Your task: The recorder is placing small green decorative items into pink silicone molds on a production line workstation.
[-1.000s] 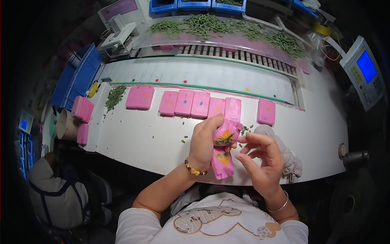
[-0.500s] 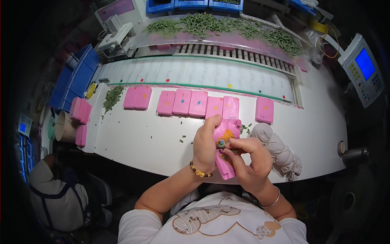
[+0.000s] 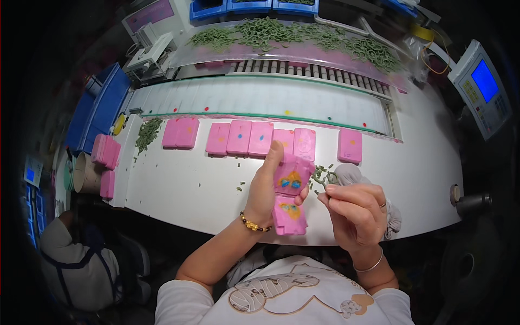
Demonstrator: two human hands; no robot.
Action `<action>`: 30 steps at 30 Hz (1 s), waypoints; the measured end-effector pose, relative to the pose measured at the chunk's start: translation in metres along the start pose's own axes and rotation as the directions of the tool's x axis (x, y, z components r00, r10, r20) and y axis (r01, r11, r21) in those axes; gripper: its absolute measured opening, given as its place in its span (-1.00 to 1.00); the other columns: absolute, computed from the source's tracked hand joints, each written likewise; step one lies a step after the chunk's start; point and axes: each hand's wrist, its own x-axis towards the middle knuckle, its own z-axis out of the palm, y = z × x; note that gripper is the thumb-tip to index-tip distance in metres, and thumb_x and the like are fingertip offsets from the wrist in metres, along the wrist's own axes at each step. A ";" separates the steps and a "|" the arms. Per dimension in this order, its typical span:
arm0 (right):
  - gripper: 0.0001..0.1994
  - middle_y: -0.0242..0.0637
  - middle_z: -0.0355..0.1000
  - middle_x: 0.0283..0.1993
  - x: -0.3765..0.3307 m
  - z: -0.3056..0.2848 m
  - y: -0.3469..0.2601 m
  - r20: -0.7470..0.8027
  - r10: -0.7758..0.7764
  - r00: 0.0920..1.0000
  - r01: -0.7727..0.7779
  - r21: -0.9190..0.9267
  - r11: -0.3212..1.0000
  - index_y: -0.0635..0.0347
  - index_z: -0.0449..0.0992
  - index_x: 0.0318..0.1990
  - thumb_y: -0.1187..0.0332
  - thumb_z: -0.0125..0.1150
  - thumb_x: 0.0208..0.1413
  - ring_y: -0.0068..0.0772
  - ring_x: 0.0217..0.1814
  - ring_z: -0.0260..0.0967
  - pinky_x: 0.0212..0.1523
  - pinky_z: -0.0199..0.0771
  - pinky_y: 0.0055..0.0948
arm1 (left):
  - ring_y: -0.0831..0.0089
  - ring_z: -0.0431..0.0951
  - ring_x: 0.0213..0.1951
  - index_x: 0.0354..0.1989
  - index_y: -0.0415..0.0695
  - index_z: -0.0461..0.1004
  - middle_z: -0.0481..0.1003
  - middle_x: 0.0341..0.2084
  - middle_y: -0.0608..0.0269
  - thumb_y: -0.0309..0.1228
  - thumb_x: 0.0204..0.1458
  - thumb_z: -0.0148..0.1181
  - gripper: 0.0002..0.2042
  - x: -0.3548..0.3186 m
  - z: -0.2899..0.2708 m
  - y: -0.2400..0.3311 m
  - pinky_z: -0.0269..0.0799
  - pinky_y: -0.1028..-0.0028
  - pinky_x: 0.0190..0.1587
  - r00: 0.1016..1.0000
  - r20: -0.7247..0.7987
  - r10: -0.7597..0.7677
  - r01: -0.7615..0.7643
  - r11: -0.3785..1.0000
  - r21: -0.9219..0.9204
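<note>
There, my right fingers [image 3: 355, 196] are off the open pink mould [image 3: 290, 191] and away to the right, green loops [image 3: 323, 181] pinched in them; two blue patches [image 3: 296, 183] show where green lay a second ago.

A smooth white worktable [image 3: 173, 181] carries a line of pink rectangular blocks [image 3: 239, 137], a separate pink rectangular block [image 3: 350, 145] further right, a heap of small green scraps [image 3: 147, 134] and a bunched grey cloth [image 3: 348, 174].

Over on the right glows a blue-screened panel [image 3: 482, 86]; leftward, a blue bin [image 3: 99, 115] and a pale-sleeved person [image 3: 76, 265].
</note>
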 end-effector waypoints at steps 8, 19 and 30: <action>-0.66 -0.39 0.49 -0.28 -0.016 -0.010 0.015 0.091 -0.185 0.978 0.200 -0.192 0.961 0.21 0.65 -0.29 0.51 0.31 -0.40 -0.44 -0.31 0.34 -0.43 0.37 -0.57 | 0.50 0.53 -0.48 -0.19 -0.33 0.50 0.51 -0.51 0.19 0.00 0.30 -0.11 -0.48 -0.019 -0.016 -0.001 0.45 0.56 -0.36 0.929 0.349 -0.125 -0.020 0.923 0.384; -0.82 -0.35 0.48 -0.41 -0.020 -0.002 0.011 0.301 0.392 0.869 -0.482 0.337 0.809 0.23 0.55 -0.43 0.60 0.44 -0.21 -0.50 -0.43 0.38 -0.43 0.38 -0.55 | 0.62 0.50 -0.37 -0.25 -0.31 0.57 0.55 -0.42 0.25 -0.54 0.11 0.17 -0.89 -0.028 -0.010 0.001 0.41 0.60 -0.30 0.942 0.325 0.082 -0.278 0.732 0.622; -0.81 -0.41 0.43 -0.22 -0.014 0.005 0.011 0.439 0.776 0.453 -0.855 0.460 0.239 0.28 0.55 -0.18 0.61 0.30 0.01 -0.70 -0.32 0.32 -0.37 0.36 -0.69 | 0.56 0.56 -0.36 -0.28 -0.32 0.55 0.57 -0.39 0.18 -0.62 0.06 0.17 -0.91 -0.021 -0.013 0.004 0.45 0.56 -0.30 0.778 0.488 0.395 -0.609 0.283 0.741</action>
